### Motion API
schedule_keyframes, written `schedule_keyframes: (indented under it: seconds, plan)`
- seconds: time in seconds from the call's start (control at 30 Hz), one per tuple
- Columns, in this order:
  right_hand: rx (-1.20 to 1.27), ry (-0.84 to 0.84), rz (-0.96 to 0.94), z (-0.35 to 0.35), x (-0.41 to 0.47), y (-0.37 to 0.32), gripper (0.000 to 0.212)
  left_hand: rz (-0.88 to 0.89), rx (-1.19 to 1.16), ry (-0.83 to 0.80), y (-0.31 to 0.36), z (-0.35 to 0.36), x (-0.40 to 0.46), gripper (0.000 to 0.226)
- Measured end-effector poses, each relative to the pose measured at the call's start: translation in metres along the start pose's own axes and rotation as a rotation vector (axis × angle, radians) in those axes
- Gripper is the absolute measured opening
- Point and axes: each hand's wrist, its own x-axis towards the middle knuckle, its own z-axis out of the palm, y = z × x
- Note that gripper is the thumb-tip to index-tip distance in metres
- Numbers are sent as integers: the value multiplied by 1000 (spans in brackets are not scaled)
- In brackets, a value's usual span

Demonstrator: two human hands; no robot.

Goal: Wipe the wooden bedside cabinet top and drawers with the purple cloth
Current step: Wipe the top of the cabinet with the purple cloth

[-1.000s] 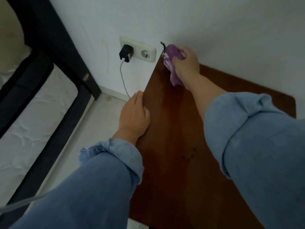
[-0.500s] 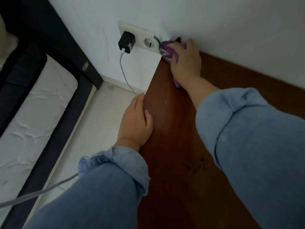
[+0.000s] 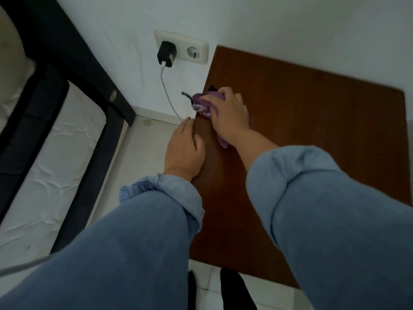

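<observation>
Right hand pulled purple cloth back from wall corner along cabinet top left edge, fingers clamped on it; left hand flat, empty (bracing edge). Keep pressure even, overlap strokes.

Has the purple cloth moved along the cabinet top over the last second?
Yes. The right hand has drawn the purple cloth from the back corner by the wall socket toward the person, along the cabinet top left edge.

A home bedroom. A bare mattress in a dark bed frame lies at nine o'clock. The wooden bedside cabinet stands against the white wall at one o'clock.
</observation>
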Motion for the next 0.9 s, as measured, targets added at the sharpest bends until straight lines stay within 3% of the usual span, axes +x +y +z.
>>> schedule_keyframes:
  seconds: [0.3, 0.6, 0.9]
  plan:
    - [-31, -26, 94, -1, -8, -13, 40, 15, -26, 4, -48, -25, -148, 54]
    - [-67, 55, 40, 25, -99, -41, 38, 73, -158, 156, -58, -12, -148, 46]
    - [-42, 18, -27, 39, -163, -64, 37, 93, -172, 159, -70, -11, -183, 46]
